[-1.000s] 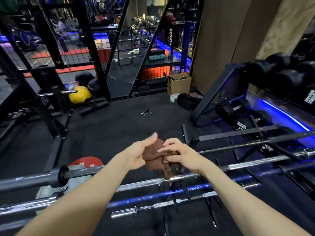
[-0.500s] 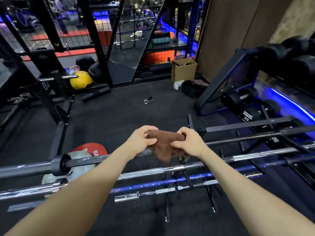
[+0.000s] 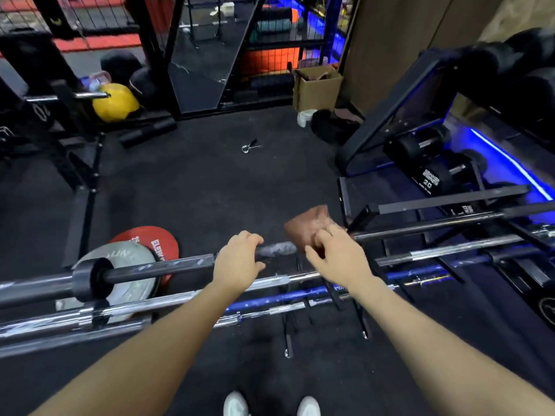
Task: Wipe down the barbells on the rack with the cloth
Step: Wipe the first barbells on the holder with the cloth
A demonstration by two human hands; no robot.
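Several barbells lie across a low black rack (image 3: 363, 216) in front of me. The top one is a dark barbell (image 3: 162, 265) with a grey collar at the left. My left hand (image 3: 240, 261) grips this bar from above. My right hand (image 3: 336, 256) holds a brown cloth (image 3: 306, 226) against the same bar, just right of the left hand; the cloth is blurred. Below it run a chrome barbell (image 3: 444, 250) and a blue barbell (image 3: 300, 295).
A grey and a red weight plate (image 3: 147, 241) lie on the floor under the bars at left. Dumbbells (image 3: 429, 178) fill the blue-lit rack at right. A cardboard box (image 3: 315, 85), a yellow ball (image 3: 115, 103) and a spring clip (image 3: 250, 147) sit on the black floor beyond.
Both hands held the cloth above the bars. Now the left hand has let go and gripped the top bar, and the right hand has brought the cloth down onto the bar.
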